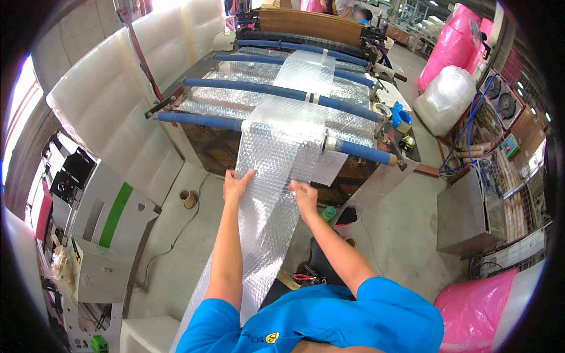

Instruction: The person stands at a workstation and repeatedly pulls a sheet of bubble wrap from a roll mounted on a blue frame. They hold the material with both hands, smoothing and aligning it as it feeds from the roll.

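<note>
Draping over the front roller [200, 121], the bubble wrap [272, 154] is pinched at its edges by left hand [236, 185] and right hand [304, 197] (each grip nearly closed); even tension should be kept.

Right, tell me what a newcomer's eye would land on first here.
Probably the shiny clear bubble wrap running down the middle over the blue rollers, with the left hand and right hand at its sides. Then the vivid pink plastic-wrapped bundle at upper right, and the bright blue shirt across the bottom.
</note>
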Tool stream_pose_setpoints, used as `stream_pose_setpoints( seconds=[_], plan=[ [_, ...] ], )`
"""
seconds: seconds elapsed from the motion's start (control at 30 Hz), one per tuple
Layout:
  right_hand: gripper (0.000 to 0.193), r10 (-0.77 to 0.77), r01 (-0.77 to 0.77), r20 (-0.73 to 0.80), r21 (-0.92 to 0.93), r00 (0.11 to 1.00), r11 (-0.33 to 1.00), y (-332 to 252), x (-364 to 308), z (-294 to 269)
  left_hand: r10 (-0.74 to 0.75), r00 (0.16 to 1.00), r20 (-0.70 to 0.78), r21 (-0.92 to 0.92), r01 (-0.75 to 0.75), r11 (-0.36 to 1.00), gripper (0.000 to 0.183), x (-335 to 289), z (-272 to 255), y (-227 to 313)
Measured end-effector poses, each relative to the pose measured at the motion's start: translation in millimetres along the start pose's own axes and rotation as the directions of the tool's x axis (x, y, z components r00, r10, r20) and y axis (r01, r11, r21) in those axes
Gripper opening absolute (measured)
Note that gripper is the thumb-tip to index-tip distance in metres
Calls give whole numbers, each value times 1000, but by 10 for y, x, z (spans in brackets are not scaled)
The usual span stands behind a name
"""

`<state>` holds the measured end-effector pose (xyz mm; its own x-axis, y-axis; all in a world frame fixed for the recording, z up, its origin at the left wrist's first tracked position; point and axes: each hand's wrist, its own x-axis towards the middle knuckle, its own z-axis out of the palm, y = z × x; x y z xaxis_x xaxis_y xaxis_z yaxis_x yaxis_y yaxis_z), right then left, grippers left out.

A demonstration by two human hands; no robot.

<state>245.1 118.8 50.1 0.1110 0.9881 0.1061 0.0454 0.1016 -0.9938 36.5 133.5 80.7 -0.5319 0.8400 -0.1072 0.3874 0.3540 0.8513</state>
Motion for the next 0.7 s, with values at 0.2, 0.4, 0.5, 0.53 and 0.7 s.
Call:
stream_pose_setpoints(
  seconds=[0.2,0.4,0.5,0.53,0.7],
  plan=[
    [26,183,-190,158,27,970,981,572,-740,38,-96,988,118,151,77,985,89,-595,-50,-1140],
    [29,181,-207,264,73,947,976,-59,-1085,-8,217,964,-155,75,-208,975,44,-1154,-864,-649],
    [32,309,-367,233,272,922,890,-304,-1171,34,140,984,-110,-59,-147,987,30,-1317,-1150,-339],
    [35,315,-369,217,291,924,883,-288,-1181,44,121,988,-97,-92,-130,987,29,-1305,-1149,-337],
    [24,282,-336,263,191,923,922,-425,-1286,65,121,990,-69,-88,-127,988,35,-1171,-1047,-654]
  ],
)
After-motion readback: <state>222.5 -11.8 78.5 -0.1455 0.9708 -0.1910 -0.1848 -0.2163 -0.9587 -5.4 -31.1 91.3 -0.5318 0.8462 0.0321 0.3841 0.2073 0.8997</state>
